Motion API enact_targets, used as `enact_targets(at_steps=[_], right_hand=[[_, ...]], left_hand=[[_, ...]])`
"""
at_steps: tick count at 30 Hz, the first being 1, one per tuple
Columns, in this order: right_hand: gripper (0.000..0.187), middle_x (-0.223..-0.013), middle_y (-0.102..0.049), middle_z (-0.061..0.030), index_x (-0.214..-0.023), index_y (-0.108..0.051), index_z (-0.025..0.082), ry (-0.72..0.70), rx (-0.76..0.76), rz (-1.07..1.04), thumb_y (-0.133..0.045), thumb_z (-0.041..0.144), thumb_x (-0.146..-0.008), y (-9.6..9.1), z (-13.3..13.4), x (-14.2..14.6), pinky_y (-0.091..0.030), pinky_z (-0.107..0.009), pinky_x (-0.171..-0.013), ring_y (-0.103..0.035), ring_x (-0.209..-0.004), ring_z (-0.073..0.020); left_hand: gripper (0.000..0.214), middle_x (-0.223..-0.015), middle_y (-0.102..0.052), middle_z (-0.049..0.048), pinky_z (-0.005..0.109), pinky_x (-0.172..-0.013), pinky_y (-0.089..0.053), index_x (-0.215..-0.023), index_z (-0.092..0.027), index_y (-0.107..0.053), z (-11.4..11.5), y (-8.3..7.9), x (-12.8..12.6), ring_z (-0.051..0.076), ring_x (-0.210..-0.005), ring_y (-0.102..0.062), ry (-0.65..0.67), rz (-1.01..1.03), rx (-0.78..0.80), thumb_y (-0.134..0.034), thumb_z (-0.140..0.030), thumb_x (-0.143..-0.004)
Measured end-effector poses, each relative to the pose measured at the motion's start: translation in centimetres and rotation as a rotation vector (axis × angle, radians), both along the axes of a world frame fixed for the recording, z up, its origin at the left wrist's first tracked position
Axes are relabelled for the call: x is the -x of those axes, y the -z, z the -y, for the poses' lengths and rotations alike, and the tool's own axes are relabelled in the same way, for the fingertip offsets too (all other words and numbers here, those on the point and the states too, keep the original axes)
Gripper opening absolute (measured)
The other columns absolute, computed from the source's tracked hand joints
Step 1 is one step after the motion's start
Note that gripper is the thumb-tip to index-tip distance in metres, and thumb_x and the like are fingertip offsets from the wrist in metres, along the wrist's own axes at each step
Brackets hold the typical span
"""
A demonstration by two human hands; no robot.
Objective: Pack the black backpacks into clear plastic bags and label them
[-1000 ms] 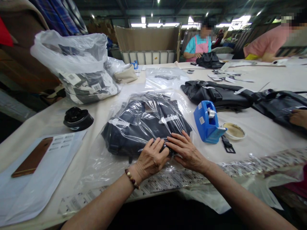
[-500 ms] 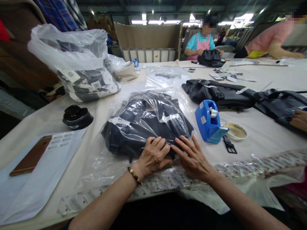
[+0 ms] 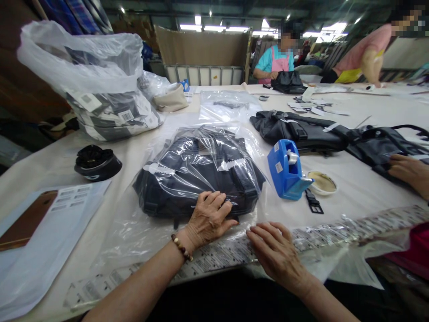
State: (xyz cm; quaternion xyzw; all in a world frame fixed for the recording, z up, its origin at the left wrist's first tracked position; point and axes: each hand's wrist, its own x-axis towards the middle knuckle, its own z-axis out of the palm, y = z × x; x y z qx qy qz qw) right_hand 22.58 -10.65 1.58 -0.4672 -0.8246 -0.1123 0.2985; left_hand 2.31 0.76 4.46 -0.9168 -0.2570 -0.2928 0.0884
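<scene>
A black bag [image 3: 201, 179] lies inside a clear plastic bag [image 3: 124, 237] in front of me. White strips show on its straps through the shiny film. My left hand [image 3: 209, 219] rests on the near edge of the wrapped bag, fingers laid over the plastic and thumb out to the right. Closer to the table's front edge, my right hand [image 3: 275, 250] is apart from the black bag, its fingers extended and slightly bent over the loose plastic. Neither hand grips anything that I can see.
A blue tape dispenser [image 3: 288, 172] stands right of the bag, beside a roll of tape [image 3: 323, 183] and a black buckle [image 3: 314, 203]. More black bags [image 3: 298, 132] lie behind. A co-worker's hand [image 3: 410, 172] is at the right. At left sits a filled plastic sack [image 3: 110, 107].
My right hand has drawn back from the black bag toward the table's front edge. My left hand stays on the wrapped bag. The view has shifted slightly to the right.
</scene>
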Motion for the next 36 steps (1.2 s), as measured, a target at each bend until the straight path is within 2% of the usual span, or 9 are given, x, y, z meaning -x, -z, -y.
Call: enact_targets(at_steps=[7,9,11,15,18,22,25,36], right_hand=[[0.027,-0.094,-0.066,-0.0045,-0.101,-0.063,0.017,0.002,-0.006,0.02,-0.037,0.014,-0.094,1.2,-0.5,0.6,-0.031,-0.036,-0.09,-0.053,-0.097,-0.0187],[0.027,-0.091,-0.066,-0.0044,-0.098,-0.063,0.017,0.011,-0.008,0.01,-0.036,0.015,-0.095,1.2,-0.4,0.7,-0.031,-0.035,-0.089,-0.053,-0.095,-0.0185],[0.028,-0.091,-0.066,-0.0047,-0.097,-0.062,0.016,0.015,-0.007,-0.001,-0.035,0.015,-0.095,1.2,-0.4,0.8,-0.031,-0.035,-0.089,-0.053,-0.095,-0.0188],[0.027,-0.095,-0.066,-0.0051,-0.097,-0.062,0.018,0.032,-0.029,-0.005,-0.036,0.013,-0.094,1.2,-0.5,1.0,-0.031,-0.035,-0.091,-0.053,-0.097,-0.0189],[0.024,-0.105,-0.067,-0.0056,-0.098,-0.063,0.017,0.033,-0.069,0.014,-0.04,0.011,-0.092,1.1,-0.6,1.1,-0.032,-0.036,-0.09,-0.054,-0.099,-0.019],[0.028,-0.112,-0.065,-0.0077,-0.095,-0.063,0.013,-0.073,-0.071,0.056,-0.036,0.006,-0.091,0.7,-1.2,1.2,-0.038,-0.034,-0.089,-0.055,-0.104,-0.0194],[0.029,-0.114,-0.064,-0.01,-0.095,-0.063,0.01,-0.122,-0.08,0.048,-0.035,0.004,-0.09,0.7,-1.6,1.3,-0.04,-0.034,-0.093,-0.052,-0.113,-0.0206],[0.027,-0.119,-0.062,-0.0085,-0.093,-0.064,0.012,-0.077,-0.088,0.073,-0.037,0.008,-0.091,0.9,-1.6,1.6,-0.042,-0.037,-0.093,-0.05,-0.116,-0.0226]], left_hand=[[0.066,-0.106,-0.06,0.0144,0.046,-0.088,-0.041,-0.098,-0.012,-0.055,0.3,-0.1,-0.2,0.029,-0.101,-0.052,-0.008,-0.016,-0.053,-0.058,-0.072,-0.069],[0.064,-0.108,-0.059,0.0149,0.047,-0.088,-0.042,-0.1,-0.012,-0.055,0.3,0.0,-0.2,0.03,-0.103,-0.052,-0.014,-0.052,-0.045,-0.062,-0.067,-0.068],[0.053,-0.11,-0.059,0.0152,0.047,-0.089,-0.042,-0.101,-0.012,-0.054,0.5,0.2,-0.3,0.031,-0.105,-0.051,-0.033,-0.074,-0.025,-0.065,-0.055,-0.071],[0.042,-0.112,-0.058,0.0184,0.05,-0.093,-0.042,-0.102,-0.01,-0.055,0.8,0.6,-0.6,0.034,-0.108,-0.05,-0.062,-0.068,-0.053,-0.06,-0.041,-0.074],[0.04,-0.112,-0.058,0.0209,0.051,-0.092,-0.044,-0.102,-0.008,-0.056,1.0,0.7,-0.8,0.036,-0.108,-0.052,-0.069,-0.08,-0.117,-0.055,-0.039,-0.076],[0.035,-0.109,-0.06,0.0227,0.05,-0.09,-0.047,-0.1,-0.007,-0.056,1.0,0.5,-0.9,0.035,-0.105,-0.055,-0.063,-0.085,-0.175,-0.049,-0.035,-0.08],[0.032,-0.107,-0.061,0.023,0.049,-0.089,-0.049,-0.099,-0.007,-0.056,0.9,0.4,-0.8,0.035,-0.104,-0.056,-0.051,-0.074,-0.189,-0.046,-0.032,-0.082],[0.028,-0.11,-0.06,0.0238,0.049,-0.091,-0.05,-0.099,-0.007,-0.057,0.9,0.4,-0.6,0.034,-0.106,-0.057,-0.032,-0.056,-0.147,-0.047,-0.029,-0.083]])
